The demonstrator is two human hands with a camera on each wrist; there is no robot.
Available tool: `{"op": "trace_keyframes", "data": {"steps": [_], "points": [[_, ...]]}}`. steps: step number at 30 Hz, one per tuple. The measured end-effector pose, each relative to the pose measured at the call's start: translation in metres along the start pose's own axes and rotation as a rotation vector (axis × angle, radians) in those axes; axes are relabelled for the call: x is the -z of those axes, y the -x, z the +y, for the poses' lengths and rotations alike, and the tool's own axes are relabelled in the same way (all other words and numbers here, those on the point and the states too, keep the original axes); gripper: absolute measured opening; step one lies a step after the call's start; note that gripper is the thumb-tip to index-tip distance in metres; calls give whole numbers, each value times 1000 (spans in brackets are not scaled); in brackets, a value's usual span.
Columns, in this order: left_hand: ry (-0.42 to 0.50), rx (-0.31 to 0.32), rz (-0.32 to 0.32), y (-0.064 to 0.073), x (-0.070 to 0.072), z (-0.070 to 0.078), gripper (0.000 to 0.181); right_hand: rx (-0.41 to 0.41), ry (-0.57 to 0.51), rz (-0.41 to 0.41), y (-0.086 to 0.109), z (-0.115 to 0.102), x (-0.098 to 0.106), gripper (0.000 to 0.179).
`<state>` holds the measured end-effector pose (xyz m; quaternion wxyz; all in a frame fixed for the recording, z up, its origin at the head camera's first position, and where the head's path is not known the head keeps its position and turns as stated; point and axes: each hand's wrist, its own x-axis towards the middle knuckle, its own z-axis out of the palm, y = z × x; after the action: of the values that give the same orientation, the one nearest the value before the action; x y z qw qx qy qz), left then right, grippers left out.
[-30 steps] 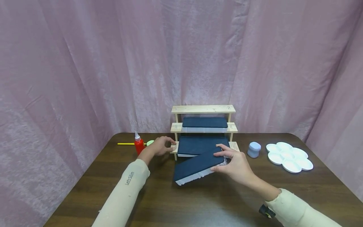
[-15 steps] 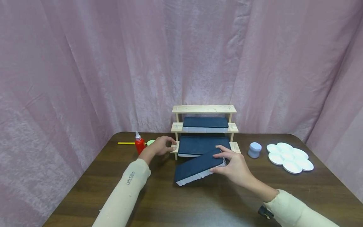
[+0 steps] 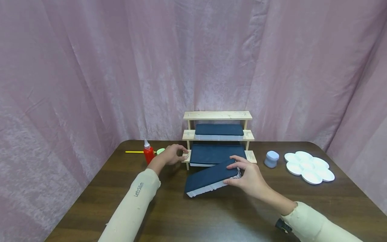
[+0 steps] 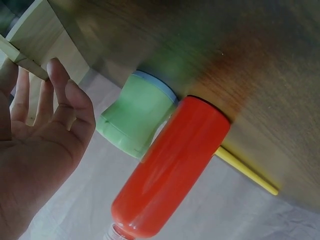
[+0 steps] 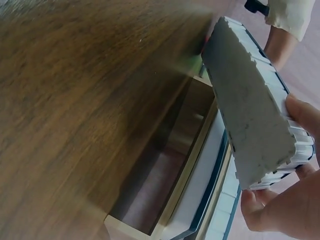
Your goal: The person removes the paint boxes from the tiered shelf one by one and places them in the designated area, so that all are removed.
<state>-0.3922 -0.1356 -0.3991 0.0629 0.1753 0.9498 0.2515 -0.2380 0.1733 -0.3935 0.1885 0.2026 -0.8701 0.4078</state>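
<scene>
My right hand (image 3: 249, 176) grips the right end of a dark blue-topped, white-sided box (image 3: 208, 178), thumb on the near side and fingers on the far side. The box is tilted, its left end lower, in front of a stepped wooden stand (image 3: 217, 116). Its plain grey underside shows in the right wrist view, clear of the table. My left hand (image 3: 173, 154) pinches the left end of the stand's lowest step; the left wrist view shows thumb and fingers around the wooden edge (image 4: 32, 67). Two similar boxes lie on the stand, one on the middle step (image 3: 219, 129), one on the lowest (image 3: 216, 154).
Beside my left forearm stands a red bottle (image 3: 148, 154) with a white nozzle, near a green waisted container (image 4: 137, 112) and a yellow stick (image 3: 134, 152). To the right are a pale blue container (image 3: 271, 159) and a white flower-shaped palette (image 3: 308, 167). Pink curtains hang behind the table.
Both hands keep their holds almost in place. The held box has barely shifted, and the whole view moves by a few pixels.
</scene>
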Motion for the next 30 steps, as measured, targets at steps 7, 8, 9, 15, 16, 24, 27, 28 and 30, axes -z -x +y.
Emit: {"op": "trace_keyframes", "data": {"steps": [7,8,9,15,16,24,27,28,30], "points": [[8,8,-1,1,1,1,30,27,44,-24,2,1,0,40],[12,11,-1,1,1,2,30,30,42,-29,2,1,0,40],[14,13,-2,1,2,2,30,29,38,-35,2,1,0,39],[12,14,4,2,2,2,30,-9,23,-55,3,2,0,46],[11,12,5,2,1,2,30,-13,25,-56,3,3,0,48],[20,16,1,1,0,0,30,-57,45,-68,3,6,-1,57],[25,16,-4,1,0,0,30,-65,54,-73,4,7,-2,60],[26,18,-5,1,0,0,31,-68,58,-76,4,7,-2,61],[26,21,-3,2,0,0,31,-75,60,-83,4,8,-2,64]]}}
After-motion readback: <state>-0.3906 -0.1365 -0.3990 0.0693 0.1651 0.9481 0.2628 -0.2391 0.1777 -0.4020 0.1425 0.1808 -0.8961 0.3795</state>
